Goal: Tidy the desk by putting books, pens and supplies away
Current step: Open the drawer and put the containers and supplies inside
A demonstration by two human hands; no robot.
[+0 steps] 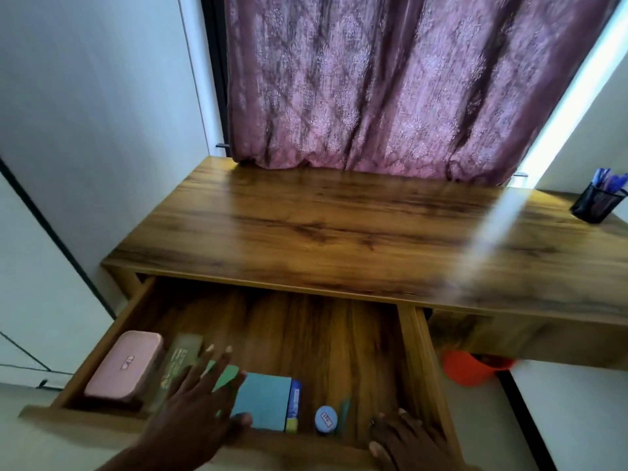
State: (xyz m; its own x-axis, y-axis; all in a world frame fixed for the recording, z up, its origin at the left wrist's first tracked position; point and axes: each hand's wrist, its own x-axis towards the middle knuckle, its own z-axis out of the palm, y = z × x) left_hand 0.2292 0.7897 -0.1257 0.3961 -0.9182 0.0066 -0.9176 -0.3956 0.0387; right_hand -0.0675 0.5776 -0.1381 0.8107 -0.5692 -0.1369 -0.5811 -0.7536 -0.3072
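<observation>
The wooden desk's drawer [299, 334] stands pulled out below the desktop [323, 232]. Along its front lie a pink case [124, 367], a clear ruler [178, 362], a green pad [226, 377], a blue pad [266, 404], a blue-and-yellow box [294, 404], a small blue round thing [325, 419] and a green pen [344, 416]. My left hand [200, 399] reaches into the drawer with fingers spread flat over the green pad. My right hand [404, 441] rests on the drawer's front edge at its right end, fingers curled over the rim.
A black mesh cup [596, 207] with blue pens stands at the desktop's far right. A purple curtain [390, 79] hangs behind the desk. An orange object [472, 368] sits under the desk on the right. White cabinets flank both sides.
</observation>
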